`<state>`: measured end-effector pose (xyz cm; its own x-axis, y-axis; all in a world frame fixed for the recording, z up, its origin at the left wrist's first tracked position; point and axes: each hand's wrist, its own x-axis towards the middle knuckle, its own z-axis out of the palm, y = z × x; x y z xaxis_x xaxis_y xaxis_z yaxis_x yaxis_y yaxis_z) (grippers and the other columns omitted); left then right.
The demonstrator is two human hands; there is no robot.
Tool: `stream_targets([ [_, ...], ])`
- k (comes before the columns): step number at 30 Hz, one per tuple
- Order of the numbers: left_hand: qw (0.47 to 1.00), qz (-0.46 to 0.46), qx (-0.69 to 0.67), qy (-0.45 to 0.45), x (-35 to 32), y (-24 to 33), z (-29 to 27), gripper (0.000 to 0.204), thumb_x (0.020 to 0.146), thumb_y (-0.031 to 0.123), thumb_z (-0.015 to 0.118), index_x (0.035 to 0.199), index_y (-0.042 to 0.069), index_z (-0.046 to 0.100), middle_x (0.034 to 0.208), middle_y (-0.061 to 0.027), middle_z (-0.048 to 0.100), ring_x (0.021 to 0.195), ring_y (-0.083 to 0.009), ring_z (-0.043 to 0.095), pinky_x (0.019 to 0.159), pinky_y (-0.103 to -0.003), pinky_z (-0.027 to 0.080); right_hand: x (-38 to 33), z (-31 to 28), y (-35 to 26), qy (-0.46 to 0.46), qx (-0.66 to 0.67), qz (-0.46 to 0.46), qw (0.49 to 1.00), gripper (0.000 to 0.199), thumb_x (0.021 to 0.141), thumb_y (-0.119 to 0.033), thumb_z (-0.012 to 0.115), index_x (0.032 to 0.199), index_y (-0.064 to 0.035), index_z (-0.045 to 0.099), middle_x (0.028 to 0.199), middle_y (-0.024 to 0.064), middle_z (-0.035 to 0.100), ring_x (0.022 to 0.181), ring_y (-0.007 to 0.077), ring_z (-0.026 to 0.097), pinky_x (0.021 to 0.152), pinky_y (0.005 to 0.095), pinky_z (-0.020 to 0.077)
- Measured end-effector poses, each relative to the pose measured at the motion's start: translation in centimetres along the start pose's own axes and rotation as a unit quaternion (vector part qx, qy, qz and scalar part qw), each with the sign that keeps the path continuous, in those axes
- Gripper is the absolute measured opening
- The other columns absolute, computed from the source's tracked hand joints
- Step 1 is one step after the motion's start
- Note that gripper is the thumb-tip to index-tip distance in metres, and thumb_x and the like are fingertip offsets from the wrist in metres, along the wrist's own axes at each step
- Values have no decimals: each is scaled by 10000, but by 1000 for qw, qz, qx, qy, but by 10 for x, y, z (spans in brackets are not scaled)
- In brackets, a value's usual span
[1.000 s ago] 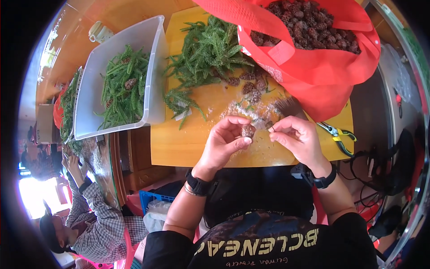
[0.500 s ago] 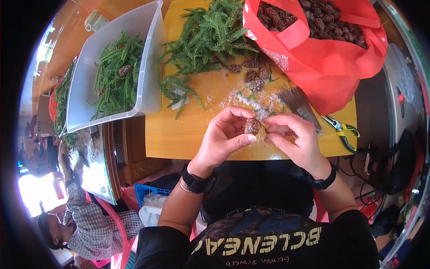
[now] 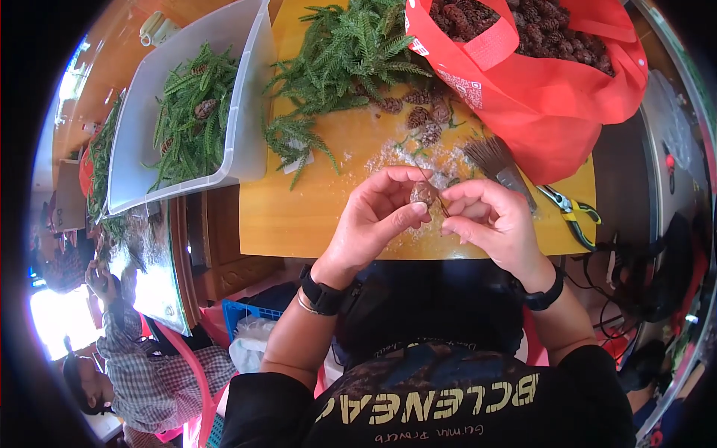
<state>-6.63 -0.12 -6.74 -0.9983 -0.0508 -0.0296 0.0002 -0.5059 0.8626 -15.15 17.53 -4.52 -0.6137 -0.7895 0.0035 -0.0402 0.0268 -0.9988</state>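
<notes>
Over the table's near edge, my left hand (image 3: 381, 213) pinches a small brown pine cone (image 3: 422, 193) between thumb and fingers. My right hand (image 3: 489, 220) is close beside it, thumb and forefinger closed on a thin dark wire (image 3: 446, 209) that runs along the cone. The wire's far end is too fine to follow. Beyond my hands, several loose pine cones (image 3: 428, 134) lie among whitish crumbs. A bundle of thin brown strands (image 3: 489, 155) is right of them, and pliers (image 3: 573, 215) with yellow and black handles rest near the right edge.
A red bag (image 3: 553, 97) full of pine cones stands far right. Green artificial fir sprigs (image 3: 343, 60) are heaped at the back. At left, a clear plastic bin (image 3: 250, 142) holds more sprigs with cones. Another person in a checked shirt (image 3: 160, 381) sits lower left.
My hands keep hold of the cone and wire, with small shifts of the fingers. The view has moved slightly. The other person's hand at left has risen a little.
</notes>
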Motion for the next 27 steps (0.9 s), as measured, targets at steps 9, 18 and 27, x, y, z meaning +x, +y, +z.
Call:
stream_targets([
  [9, 1000, -11, 21, -5, -1, -4, -2, 194, 901, 58, 464, 1079, 32, 539, 1058, -72, 540, 803, -107, 537, 714, -251, 450, 2, 1, -1, -7, 126, 64, 990, 135, 863, -3, 515, 995, 25, 517, 819, 76, 593, 718, 158, 636, 562, 207, 519],
  [18, 997, -58, 44, -23, -1, -1, 0, 161, 881, 23, 484, 1026, 16, 554, 1049, -58, 533, 828, -102, 537, 723, -243, 450, 4, -1, 2, -20, 158, 75, 984, 57, 872, -16, 506, 922, 9, 505, 814, 69, 588, 724, 148, 628, 564, 210, 516],
  [27, 994, -49, 84, -40, -2, -9, 3, 313, 731, -48, 677, 996, 27, 529, 1037, -30, 486, 924, -101, 528, 770, -239, 458, 1, 3, 1, -12, 92, 63, 994, 77, 868, -17, 517, 940, 3, 496, 851, 56, 583, 739, 86, 590, 598, 201, 503],
])
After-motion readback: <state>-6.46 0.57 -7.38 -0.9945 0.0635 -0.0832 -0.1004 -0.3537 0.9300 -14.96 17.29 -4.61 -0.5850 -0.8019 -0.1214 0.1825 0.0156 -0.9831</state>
